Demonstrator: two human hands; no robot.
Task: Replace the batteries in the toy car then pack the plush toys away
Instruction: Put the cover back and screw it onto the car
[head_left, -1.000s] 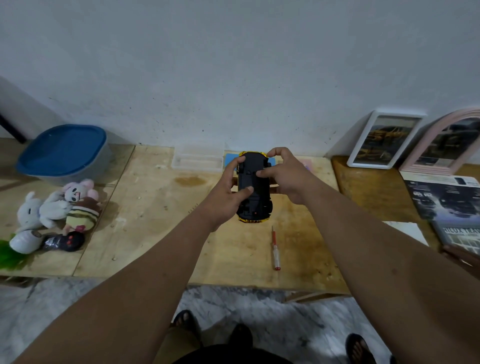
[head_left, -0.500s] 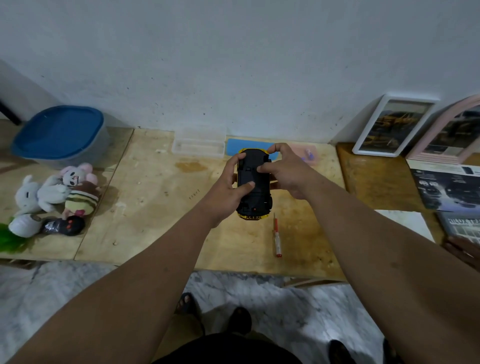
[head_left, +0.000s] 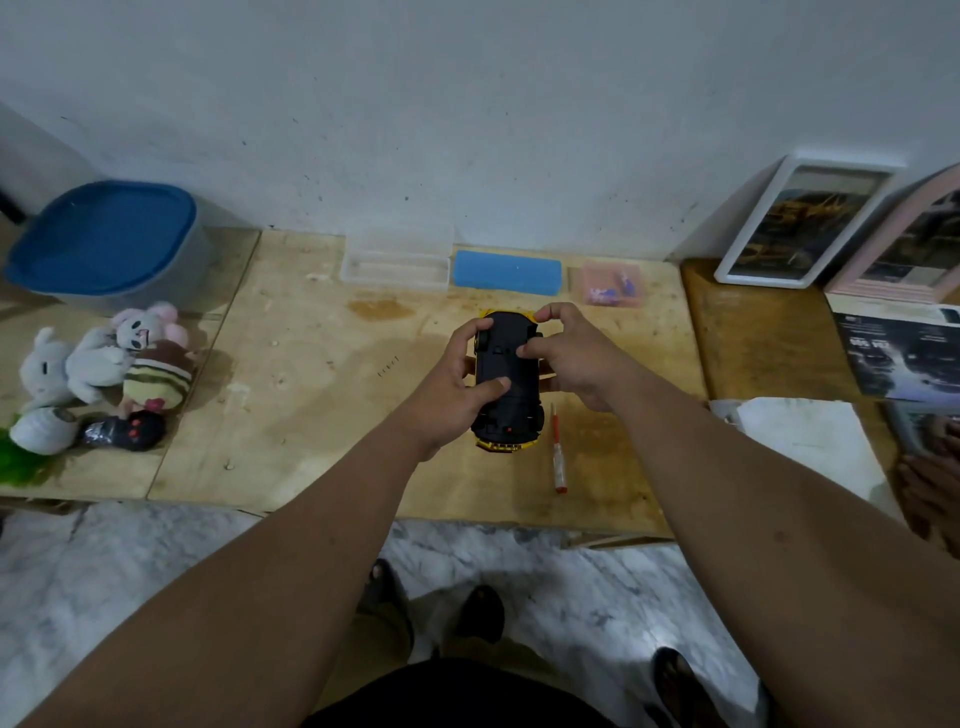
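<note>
Gripping upturned toy car (head_left: 508, 382), left hand (head_left: 451, 391) curled round, right hand (head_left: 574, 356) thumb pressing underside

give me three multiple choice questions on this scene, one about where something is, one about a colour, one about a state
1. Where does the screwdriver lie?
A. on the table just right of the toy car
B. inside the blue-lidded tub
C. among the plush toys

2. What colour is the lid of the tub at the far left?
A. red
B. blue
C. yellow

3. How is the toy car held?
A. wheels down on the table, untouched
B. underside up, gripped by both hands
C. in one hand only, roof up

Answers: 1 A, its red handle rests on the table beside the car. 2 B, the lid is plainly blue. 3 B, the black underside faces up, with the left hand and right hand curled round it.
</note>
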